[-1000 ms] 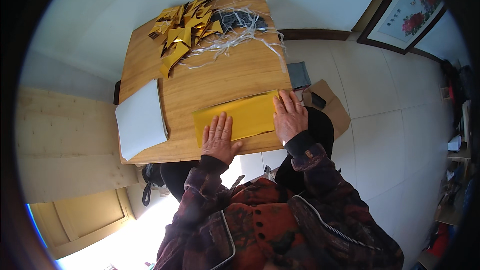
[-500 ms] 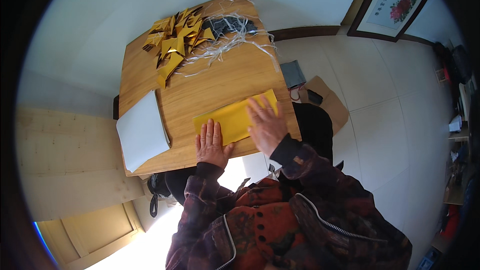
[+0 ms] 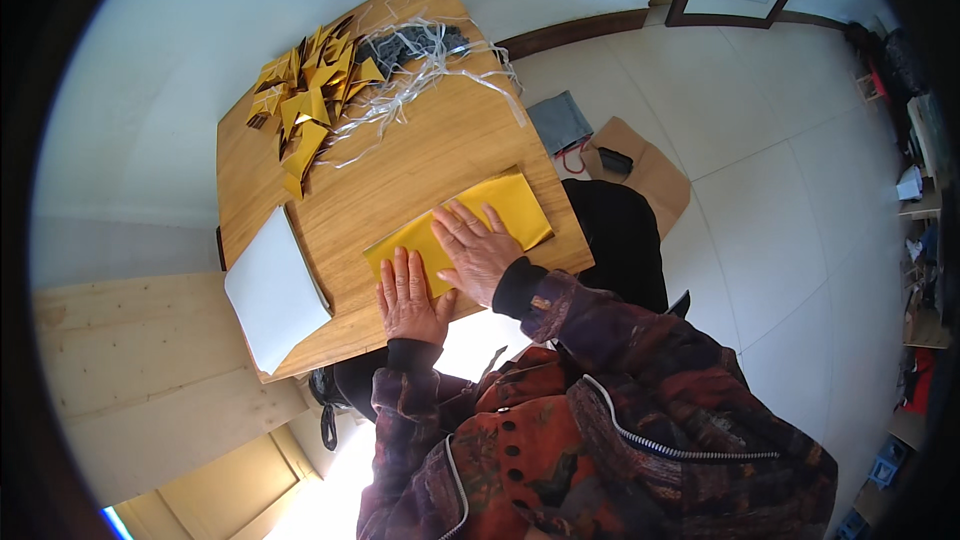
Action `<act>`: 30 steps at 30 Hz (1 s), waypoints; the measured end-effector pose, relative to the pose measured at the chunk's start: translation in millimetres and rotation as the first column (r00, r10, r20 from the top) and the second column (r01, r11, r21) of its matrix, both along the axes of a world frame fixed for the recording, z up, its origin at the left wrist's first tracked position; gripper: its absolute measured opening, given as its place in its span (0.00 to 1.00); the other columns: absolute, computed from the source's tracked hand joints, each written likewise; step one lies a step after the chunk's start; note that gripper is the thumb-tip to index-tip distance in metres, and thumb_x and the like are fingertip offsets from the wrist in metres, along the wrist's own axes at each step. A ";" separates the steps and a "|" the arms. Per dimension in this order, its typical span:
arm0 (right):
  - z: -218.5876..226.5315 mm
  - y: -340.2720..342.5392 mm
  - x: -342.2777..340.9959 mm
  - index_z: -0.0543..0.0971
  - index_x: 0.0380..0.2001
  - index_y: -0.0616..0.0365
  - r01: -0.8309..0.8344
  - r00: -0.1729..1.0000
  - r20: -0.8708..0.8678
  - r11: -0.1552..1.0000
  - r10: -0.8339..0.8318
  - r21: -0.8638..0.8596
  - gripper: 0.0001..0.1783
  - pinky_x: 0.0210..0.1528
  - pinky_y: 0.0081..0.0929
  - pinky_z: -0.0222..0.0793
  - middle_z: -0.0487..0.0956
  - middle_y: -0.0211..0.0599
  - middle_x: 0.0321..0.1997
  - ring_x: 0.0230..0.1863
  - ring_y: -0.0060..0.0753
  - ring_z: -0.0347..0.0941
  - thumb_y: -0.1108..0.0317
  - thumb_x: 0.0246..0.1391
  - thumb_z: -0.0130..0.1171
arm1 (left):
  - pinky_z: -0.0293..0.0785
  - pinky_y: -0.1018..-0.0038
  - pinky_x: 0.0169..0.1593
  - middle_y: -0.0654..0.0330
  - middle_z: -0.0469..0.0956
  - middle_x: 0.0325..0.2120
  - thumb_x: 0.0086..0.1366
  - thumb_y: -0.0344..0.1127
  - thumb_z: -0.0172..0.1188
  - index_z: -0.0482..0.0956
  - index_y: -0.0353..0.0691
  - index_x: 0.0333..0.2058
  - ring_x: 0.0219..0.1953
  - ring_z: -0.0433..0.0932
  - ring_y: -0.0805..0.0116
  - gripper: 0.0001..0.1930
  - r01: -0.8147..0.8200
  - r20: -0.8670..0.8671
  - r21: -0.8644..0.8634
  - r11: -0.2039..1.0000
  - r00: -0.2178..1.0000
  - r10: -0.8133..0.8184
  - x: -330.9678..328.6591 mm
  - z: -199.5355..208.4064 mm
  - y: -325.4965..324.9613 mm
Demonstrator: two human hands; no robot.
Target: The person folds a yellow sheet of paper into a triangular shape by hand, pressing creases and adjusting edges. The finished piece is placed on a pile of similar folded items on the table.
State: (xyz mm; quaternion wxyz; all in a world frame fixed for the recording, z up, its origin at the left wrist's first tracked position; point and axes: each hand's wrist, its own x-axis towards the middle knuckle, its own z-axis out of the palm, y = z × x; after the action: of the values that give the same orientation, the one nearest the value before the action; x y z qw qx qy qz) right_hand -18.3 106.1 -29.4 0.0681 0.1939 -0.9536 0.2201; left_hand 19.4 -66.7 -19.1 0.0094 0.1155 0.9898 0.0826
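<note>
A long strip of folded gold paper (image 3: 515, 208) lies near the front edge of the wooden table (image 3: 400, 175). My left hand (image 3: 408, 300) rests flat on its left end, fingers stretched toward the far side. Just to the right, my right hand (image 3: 474, 250) is laid on the middle of the strip with its fingers spread. Neither hand grips anything. To the left of the strip is a stack of white paper (image 3: 277, 290), its corner close to the table's left edge.
Several folded gold paper pieces (image 3: 310, 100) are heaped at the far left of the table. Beside them lie tangled clear plastic strips (image 3: 425, 80) over a dark grey bundle (image 3: 400, 46). A brown paper bag (image 3: 650, 170) and a grey bag (image 3: 560, 122) are on the tiled floor at right.
My right hand has slid left along the gold paper, from its right end to the middle, nearer my left hand. The left hand stays on the left end. The whole view has shifted slightly.
</note>
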 end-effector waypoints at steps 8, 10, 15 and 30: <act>7.4 65.8 -8.6 0.60 0.66 0.56 0.128 0.990 0.046 0.988 -0.132 0.087 0.45 0.73 0.46 0.33 0.53 0.37 0.74 0.75 0.38 0.43 0.41 0.52 0.57 | 0.39 0.50 0.70 0.53 0.47 0.70 0.63 0.57 0.54 0.51 0.41 0.68 0.71 0.43 0.45 0.42 -0.010 0.015 0.006 1.000 1.000 0.010 0.3 2.6 -2.6; 10.4 68.7 -8.2 0.60 0.66 0.56 0.137 0.989 0.047 0.983 -0.143 0.119 0.45 0.73 0.46 0.33 0.52 0.37 0.74 0.75 0.37 0.43 0.40 0.53 0.56 | 0.39 0.50 0.70 0.53 0.47 0.70 0.64 0.57 0.53 0.51 0.42 0.69 0.72 0.43 0.46 0.41 -0.007 -0.002 0.035 0.999 1.000 0.007 0.1 3.2 -4.9; 11.7 67.5 -7.9 0.59 0.67 0.53 0.157 0.983 0.070 0.974 -0.170 0.162 0.46 0.73 0.49 0.31 0.51 0.38 0.75 0.75 0.40 0.40 0.38 0.52 0.56 | 0.38 0.50 0.70 0.53 0.46 0.71 0.64 0.55 0.52 0.52 0.42 0.68 0.72 0.42 0.50 0.40 -0.185 0.158 0.110 0.977 0.973 0.167 -11.1 17.3 -18.4; 19.1 65.2 -9.4 0.57 0.69 0.50 0.157 0.976 0.108 0.951 -0.191 0.265 0.47 0.74 0.49 0.31 0.49 0.36 0.75 0.76 0.39 0.39 0.38 0.52 0.56 | 0.39 0.56 0.71 0.61 0.49 0.71 0.64 0.57 0.50 0.53 0.48 0.68 0.72 0.46 0.61 0.38 -0.111 0.082 0.022 0.994 0.991 0.109 -34.0 8.7 15.1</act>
State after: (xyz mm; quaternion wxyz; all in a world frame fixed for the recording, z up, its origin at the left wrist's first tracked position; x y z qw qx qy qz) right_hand -27.7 171.3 -10.3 -0.0014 0.1009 -0.9898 0.1010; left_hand -14.6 -51.6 -10.4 0.0434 0.0576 0.9923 0.1010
